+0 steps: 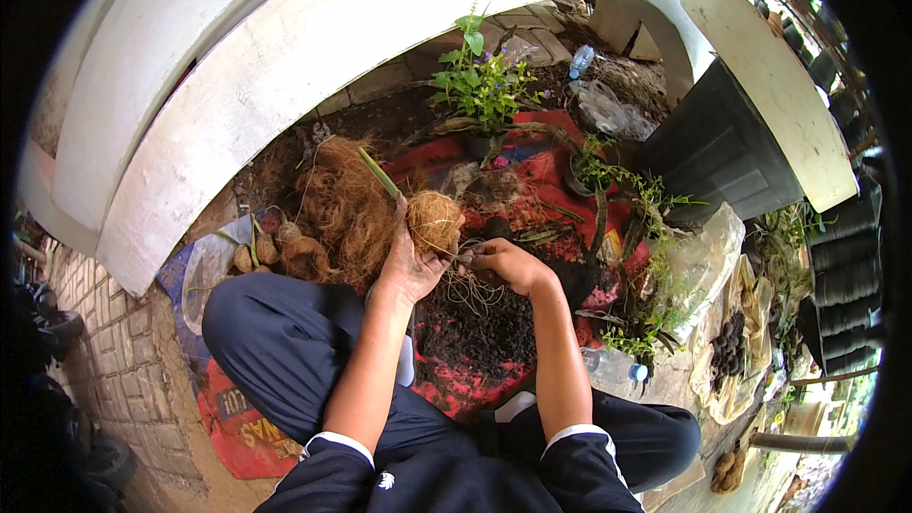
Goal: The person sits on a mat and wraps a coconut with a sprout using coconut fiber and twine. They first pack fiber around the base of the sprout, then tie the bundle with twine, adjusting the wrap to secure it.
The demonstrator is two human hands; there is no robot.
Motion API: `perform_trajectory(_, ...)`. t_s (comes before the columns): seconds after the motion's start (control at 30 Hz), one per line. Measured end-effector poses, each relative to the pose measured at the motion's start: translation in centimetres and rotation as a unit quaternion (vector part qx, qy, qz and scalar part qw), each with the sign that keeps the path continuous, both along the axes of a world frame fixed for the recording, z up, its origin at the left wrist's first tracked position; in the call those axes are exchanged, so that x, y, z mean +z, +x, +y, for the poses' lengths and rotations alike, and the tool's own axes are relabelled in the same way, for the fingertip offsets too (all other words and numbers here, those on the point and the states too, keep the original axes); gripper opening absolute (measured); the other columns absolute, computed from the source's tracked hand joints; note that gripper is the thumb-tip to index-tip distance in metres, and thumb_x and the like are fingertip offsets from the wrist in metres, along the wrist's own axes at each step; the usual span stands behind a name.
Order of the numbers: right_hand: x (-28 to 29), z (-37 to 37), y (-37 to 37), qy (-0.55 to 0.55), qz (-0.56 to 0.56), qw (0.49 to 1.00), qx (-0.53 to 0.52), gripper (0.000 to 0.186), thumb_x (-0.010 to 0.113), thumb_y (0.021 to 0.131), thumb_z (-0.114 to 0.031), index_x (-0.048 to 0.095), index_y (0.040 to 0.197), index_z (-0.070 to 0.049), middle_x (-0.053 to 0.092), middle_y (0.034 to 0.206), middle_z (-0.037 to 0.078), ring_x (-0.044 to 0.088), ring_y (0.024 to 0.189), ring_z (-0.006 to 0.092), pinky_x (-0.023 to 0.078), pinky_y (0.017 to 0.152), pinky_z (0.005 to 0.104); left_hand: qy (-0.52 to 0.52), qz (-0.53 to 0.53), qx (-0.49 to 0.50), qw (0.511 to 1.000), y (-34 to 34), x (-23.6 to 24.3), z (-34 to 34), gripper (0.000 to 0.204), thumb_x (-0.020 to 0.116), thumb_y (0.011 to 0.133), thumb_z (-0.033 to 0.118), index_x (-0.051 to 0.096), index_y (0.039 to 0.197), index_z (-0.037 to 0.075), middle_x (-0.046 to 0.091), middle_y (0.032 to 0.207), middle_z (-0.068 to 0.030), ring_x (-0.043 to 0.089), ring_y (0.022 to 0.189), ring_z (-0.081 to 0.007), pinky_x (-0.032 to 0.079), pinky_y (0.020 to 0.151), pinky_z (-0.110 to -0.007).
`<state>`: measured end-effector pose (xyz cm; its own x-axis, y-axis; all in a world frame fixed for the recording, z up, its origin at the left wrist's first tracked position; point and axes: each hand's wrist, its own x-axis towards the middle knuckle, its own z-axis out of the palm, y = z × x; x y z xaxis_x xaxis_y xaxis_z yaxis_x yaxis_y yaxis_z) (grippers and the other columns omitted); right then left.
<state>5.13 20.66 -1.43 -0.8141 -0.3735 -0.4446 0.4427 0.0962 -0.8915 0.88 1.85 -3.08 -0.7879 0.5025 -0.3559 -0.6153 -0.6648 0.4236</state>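
Note:
My left hand (410,264) cups a round ball of brown coconut fibre (435,218), its fingers wrapped round the near left side. Thin pale string runs across the ball's surface. A green stem (378,172) sticks out past my left fingertips, up and to the left; where it joins the ball is hidden. Just to the right, my right hand (514,264) is closed in a pinch on the string (472,293), whose loose loops hang below the ball. Under both hands lies dark soil (480,334) on a red sheet (446,389).
Loose coconut fibre (342,204) is heaped left of the ball, with several small brown balls (266,249) beside it. Flowering plants (489,85) stand at the far side. A clear bottle (613,364) lies by my right knee. A black container (727,147) stands far right, beneath white curved structures (380,14).

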Motion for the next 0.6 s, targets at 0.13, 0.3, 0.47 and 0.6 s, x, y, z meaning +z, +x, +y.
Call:
perform_trajectory(0.13,-1.4,1.2,-0.4,-0.209,-0.137,0.962,-0.106,0.013,0.052,0.088,-0.015,0.063,0.088,-0.007,0.050,0.061,-0.005,0.038,0.047,0.0068,0.027,0.043,0.0226,0.049,0.034,-0.069,0.996,0.6,0.8,-0.1,0.067,0.045,0.086,0.063,0.050,0.123,0.008,0.059,0.115,-0.0118,0.059,0.102,-0.0230,0.052,0.079,-0.038)
perform_trajectory(0.3,0.3,1.1,-0.3,-0.247,-0.008,0.928,-0.280,0.015,0.054,0.092,-0.021,0.060,0.087,-0.007,0.051,0.064,-0.003,0.040,0.048,0.0076,0.029,0.043,0.0229,0.043,0.164,-0.174,0.970,1.3,1.9,0.0,0.059,0.065,0.082,0.043,0.047,0.128,0.010,0.056,0.121,-0.0077,0.057,0.109,-0.0210,0.055,0.082,-0.040)
perform_trajectory(0.47,3.2,1.0,0.0,-0.151,0.075,0.934,-0.314,0.022,0.051,0.094,-0.018,0.062,0.098,0.000,0.062,0.084,0.001,0.055,0.076,0.0087,0.044,0.065,0.0249,0.007,0.201,-0.179,0.963,1.7,2.2,0.8,0.069,0.072,0.078,0.023,0.037,0.135,0.007,0.055,0.120,-0.0083,0.059,0.106,-0.0226,0.058,0.074,-0.040)
perform_trajectory(0.6,3.8,0.8,0.0,-0.075,0.140,0.934,-0.320,0.022,0.051,0.094,-0.018,0.063,0.097,0.001,0.063,0.085,0.001,0.053,0.080,0.0074,0.043,0.071,0.0243,0.027,0.215,-0.170,0.961,2.0,2.3,0.8,0.073,0.074,0.074,0.020,0.037,0.136,0.005,0.053,0.124,-0.0088,0.058,0.106,-0.0212,0.056,0.078,-0.042)
